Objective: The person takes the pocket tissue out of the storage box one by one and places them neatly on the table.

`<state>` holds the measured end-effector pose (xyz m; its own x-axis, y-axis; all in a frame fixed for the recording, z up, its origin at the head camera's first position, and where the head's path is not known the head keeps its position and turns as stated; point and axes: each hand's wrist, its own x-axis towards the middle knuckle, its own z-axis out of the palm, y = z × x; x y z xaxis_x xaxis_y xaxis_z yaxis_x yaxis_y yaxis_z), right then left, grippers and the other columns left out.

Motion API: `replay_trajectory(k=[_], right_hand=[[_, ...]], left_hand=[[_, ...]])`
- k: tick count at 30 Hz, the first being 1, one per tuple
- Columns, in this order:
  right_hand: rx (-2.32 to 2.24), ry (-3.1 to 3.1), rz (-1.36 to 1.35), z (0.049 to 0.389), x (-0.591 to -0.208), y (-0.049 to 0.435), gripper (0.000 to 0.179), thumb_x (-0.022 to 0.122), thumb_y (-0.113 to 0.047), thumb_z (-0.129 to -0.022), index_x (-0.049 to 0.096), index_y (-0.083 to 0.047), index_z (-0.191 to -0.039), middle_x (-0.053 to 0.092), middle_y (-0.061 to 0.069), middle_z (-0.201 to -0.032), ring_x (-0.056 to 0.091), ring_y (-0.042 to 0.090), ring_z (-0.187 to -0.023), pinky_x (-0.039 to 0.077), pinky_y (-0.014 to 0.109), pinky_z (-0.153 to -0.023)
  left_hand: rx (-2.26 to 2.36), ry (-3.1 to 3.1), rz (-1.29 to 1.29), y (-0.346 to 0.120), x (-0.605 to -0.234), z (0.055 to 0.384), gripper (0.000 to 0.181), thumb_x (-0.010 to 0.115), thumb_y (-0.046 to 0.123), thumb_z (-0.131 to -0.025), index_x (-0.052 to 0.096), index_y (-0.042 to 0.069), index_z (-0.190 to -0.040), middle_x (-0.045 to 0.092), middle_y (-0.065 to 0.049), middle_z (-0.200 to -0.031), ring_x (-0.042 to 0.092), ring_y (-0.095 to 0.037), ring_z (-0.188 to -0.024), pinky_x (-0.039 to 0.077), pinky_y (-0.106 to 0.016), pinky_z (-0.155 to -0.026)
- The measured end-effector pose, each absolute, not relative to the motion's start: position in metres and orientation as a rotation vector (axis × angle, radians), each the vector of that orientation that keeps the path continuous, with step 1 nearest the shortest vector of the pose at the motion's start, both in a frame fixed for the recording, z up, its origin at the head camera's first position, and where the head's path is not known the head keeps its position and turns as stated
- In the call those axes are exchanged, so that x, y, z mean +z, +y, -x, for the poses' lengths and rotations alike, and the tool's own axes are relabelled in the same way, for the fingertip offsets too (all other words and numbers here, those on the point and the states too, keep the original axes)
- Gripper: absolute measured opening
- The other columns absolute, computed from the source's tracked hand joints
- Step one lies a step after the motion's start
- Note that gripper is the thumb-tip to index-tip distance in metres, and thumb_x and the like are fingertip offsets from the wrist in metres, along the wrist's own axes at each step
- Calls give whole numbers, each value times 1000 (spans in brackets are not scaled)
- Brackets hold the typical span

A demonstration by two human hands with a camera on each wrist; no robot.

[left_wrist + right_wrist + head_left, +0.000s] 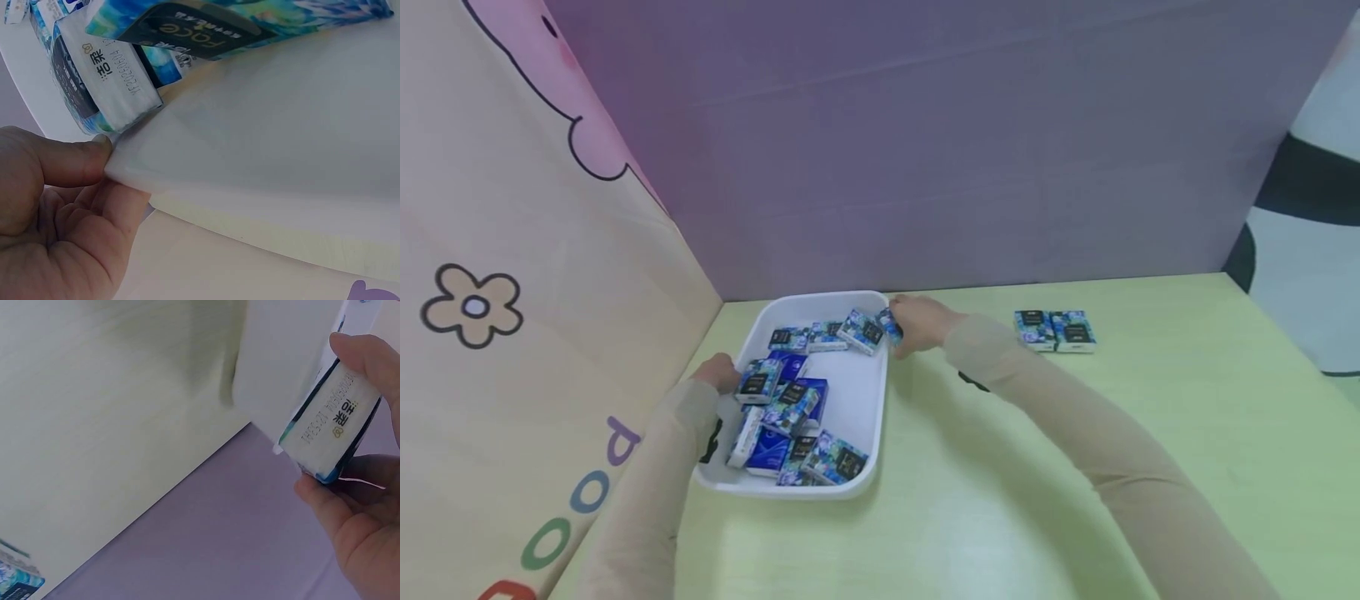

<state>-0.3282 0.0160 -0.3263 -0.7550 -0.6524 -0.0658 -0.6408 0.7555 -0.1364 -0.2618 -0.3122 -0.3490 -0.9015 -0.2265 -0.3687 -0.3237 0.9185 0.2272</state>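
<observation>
A white plastic bin [853,396] holds several floral blue tissue packs [790,407] and several plain dark-blue packs [769,451]. My left hand [718,373] pinches the bin's left rim between thumb and fingers; in the left wrist view the bin wall [262,137] runs out from that grip, with a tissue pack just above the thumb. At the bin's far right corner, my right hand [921,323] grips one floral tissue pack [334,422] by its ends. That pack is right at the rim, and its white printed side faces the right wrist camera.
Two floral tissue packs [1056,332] lie side by side on the light green table [1000,517], right of the bin. A purple-grey curtain [925,167] stands behind the table. A cream panel with printed flowers and letters [550,375] borders the left side.
</observation>
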Motion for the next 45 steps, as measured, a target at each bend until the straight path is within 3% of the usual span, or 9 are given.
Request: replay_trajectory(k=[5, 13, 20, 27, 45], right_hand=[[-193, 2851, 1016, 332, -330, 30, 66, 75, -32, -69, 51, 5, -119, 57, 12, -107, 55, 21, -85, 48, 34, -81], [-189, 2874, 939, 340, -346, 53, 67, 74, -31, -69, 50, 8, -119, 56, 16, -111, 55, 23, -89, 47, 37, -85], [-180, 2898, 844, 342, -359, 73, 71, 74, -29, -69, 48, 9, -123, 54, 20, -118, 56, 27, -94, 47, 40, -88], [-203, 2888, 757, 343, -367, 97, 69, 75, -28, -71, 48, 11, -122, 45, 28, -131, 49, 40, -114, 39, 47, -99], [-242, 2897, 647, 347, -391, 126, 59, 73, -34, -72, 55, 9, -109, 54, 26, -117, 56, 36, -100, 43, 48, -92]], left_hand=[[410, 2735, 411, -314, -349, 262, 47, 46, 15, -84, 41, -16, -119, 52, -31, -111, 52, -40, -102, 43, -47, -90], [414, 2731, 419, -318, -353, 264, 47, 47, 15, -84, 41, -16, -119, 52, -31, -110, 53, -40, -101, 44, -46, -88], [403, 2748, 398, -319, -353, 264, 45, 47, 15, -84, 43, -16, -116, 53, -30, -106, 54, -38, -97, 44, -46, -86], [421, 2737, 418, -312, -349, 262, 43, 48, 15, -84, 44, -15, -114, 55, -29, -104, 55, -37, -96, 45, -44, -85], [414, 2781, 359, -309, -346, 258, 39, 48, 12, -81, 47, -16, -109, 56, -27, -98, 56, -36, -90, 46, -43, -81]])
